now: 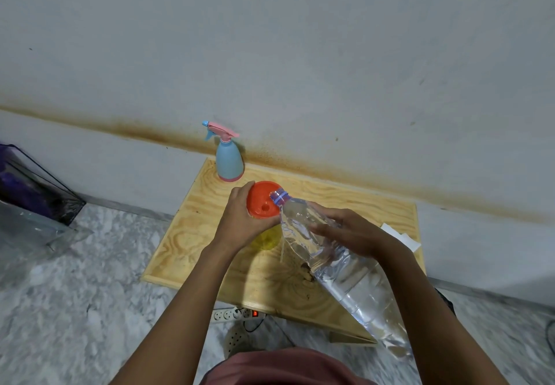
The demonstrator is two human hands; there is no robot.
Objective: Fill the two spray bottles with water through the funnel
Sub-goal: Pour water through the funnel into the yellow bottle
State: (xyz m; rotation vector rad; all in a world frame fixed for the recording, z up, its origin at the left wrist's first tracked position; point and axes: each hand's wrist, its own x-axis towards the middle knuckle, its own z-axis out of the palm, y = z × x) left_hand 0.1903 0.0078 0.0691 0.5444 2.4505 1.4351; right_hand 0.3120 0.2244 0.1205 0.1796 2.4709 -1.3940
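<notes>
An orange funnel (pixel 262 199) sits on top of a yellow spray bottle (pixel 268 238), which is mostly hidden under my left hand (pixel 240 219). My left hand grips the funnel's rim from the left and near side. My right hand (pixel 350 231) holds a large clear water bottle (pixel 339 260), tilted with its blue-ringed neck over the funnel's right edge. A blue spray bottle (pixel 229 161) with a pink trigger head stands upright at the table's back left corner, by the wall.
The small wooden table (pixel 192 234) stands against a stained white wall. A white paper (pixel 402 239) lies at its right edge. A power strip (pixel 237 314) lies on the marble floor under the table. A dark wire bin (pixel 36 186) stands at far left.
</notes>
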